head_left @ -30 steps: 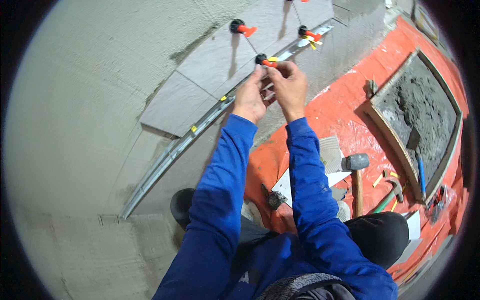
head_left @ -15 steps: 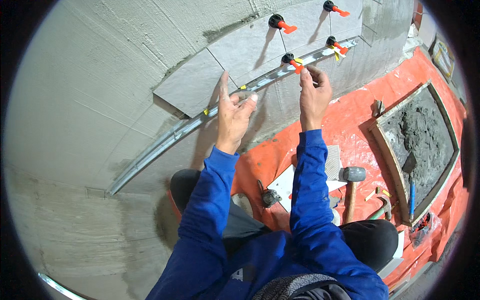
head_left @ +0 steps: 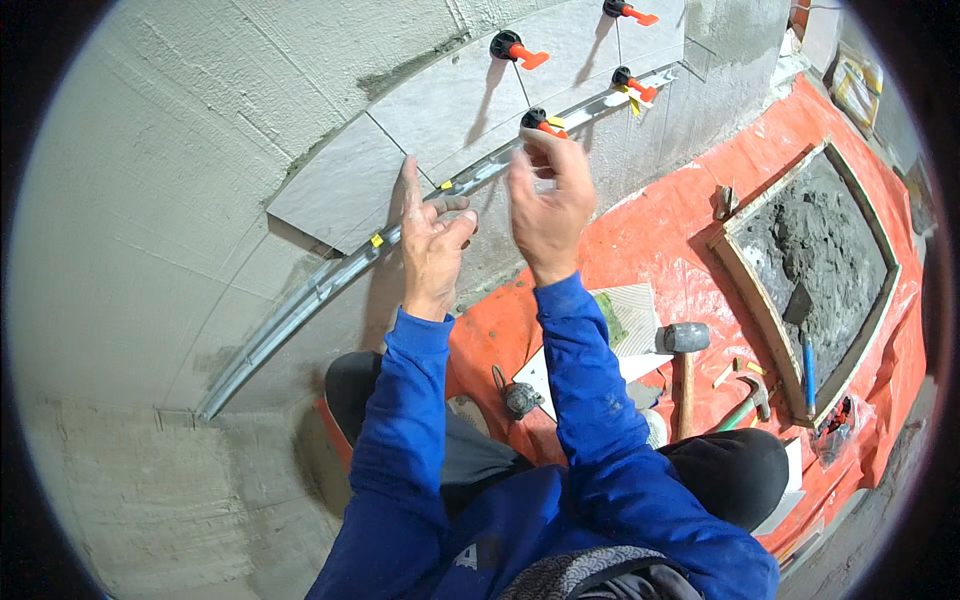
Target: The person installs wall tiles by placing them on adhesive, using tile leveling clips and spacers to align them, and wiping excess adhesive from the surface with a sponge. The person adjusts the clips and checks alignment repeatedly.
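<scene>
Pinching at a black and orange tile clip point(head_left: 537, 122) with the right hand point(head_left: 548, 200), fingertips right at it; cannot tell if truly gripping. Resting the left hand point(head_left: 432, 245) open just beside, fingers spread flat against a grey wall tile point(head_left: 345, 185). Running under both hands, a long metal rail point(head_left: 330, 285). Sitting higher up, more clips point(head_left: 510, 47). Lying far below on the orange sheet point(head_left: 680, 240), a mallet point(head_left: 686, 345) and a mortar tray point(head_left: 815, 260).

The wall tiles point(head_left: 440, 120) are set above the metal rail point(head_left: 330, 285), at twelve o'clock from the hands. At three o'clock the mortar tray point(head_left: 760, 300) is laid on the floor sheet point(head_left: 670, 230), with the mallet point(head_left: 686, 345) and the hammer point(head_left: 748, 392) placed just left of it.
</scene>
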Action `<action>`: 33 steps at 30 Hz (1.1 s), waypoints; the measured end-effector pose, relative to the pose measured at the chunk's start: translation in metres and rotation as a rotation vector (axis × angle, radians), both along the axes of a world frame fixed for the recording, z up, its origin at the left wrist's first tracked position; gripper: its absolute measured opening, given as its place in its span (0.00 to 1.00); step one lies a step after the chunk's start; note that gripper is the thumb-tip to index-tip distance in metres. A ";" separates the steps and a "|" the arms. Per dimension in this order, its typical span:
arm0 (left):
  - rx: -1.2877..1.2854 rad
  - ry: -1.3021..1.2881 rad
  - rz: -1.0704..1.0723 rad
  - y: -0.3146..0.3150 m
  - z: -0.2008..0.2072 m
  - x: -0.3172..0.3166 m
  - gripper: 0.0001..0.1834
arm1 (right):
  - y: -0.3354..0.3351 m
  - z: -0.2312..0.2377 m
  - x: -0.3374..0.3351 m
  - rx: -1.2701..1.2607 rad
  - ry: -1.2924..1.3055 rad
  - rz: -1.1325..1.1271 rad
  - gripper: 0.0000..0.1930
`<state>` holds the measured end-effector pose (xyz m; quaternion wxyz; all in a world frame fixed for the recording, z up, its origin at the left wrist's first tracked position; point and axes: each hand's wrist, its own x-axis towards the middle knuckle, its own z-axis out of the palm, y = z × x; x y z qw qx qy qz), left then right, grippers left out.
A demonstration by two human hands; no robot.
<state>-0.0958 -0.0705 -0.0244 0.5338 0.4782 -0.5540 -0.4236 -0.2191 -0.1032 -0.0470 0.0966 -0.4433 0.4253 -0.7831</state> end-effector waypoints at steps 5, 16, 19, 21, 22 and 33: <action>-0.013 0.159 -0.013 -0.005 -0.010 0.005 0.48 | -0.021 0.037 0.036 0.104 0.266 0.183 0.08; -0.067 0.141 0.054 -0.014 -0.025 0.015 0.37 | -0.037 0.049 0.064 0.199 0.479 0.208 0.07; -0.054 0.146 0.054 -0.015 -0.023 0.013 0.36 | -0.038 0.047 0.064 0.187 0.463 0.211 0.08; -0.035 0.133 0.058 -0.014 -0.023 0.013 0.35 | -0.039 0.046 0.064 0.191 0.458 0.211 0.08; -0.035 0.123 0.065 -0.014 -0.024 0.013 0.35 | -0.040 0.046 0.065 0.196 0.456 0.220 0.08; -0.009 0.167 0.094 -0.015 -0.027 0.015 0.33 | -0.041 0.044 0.070 0.183 0.451 0.130 0.08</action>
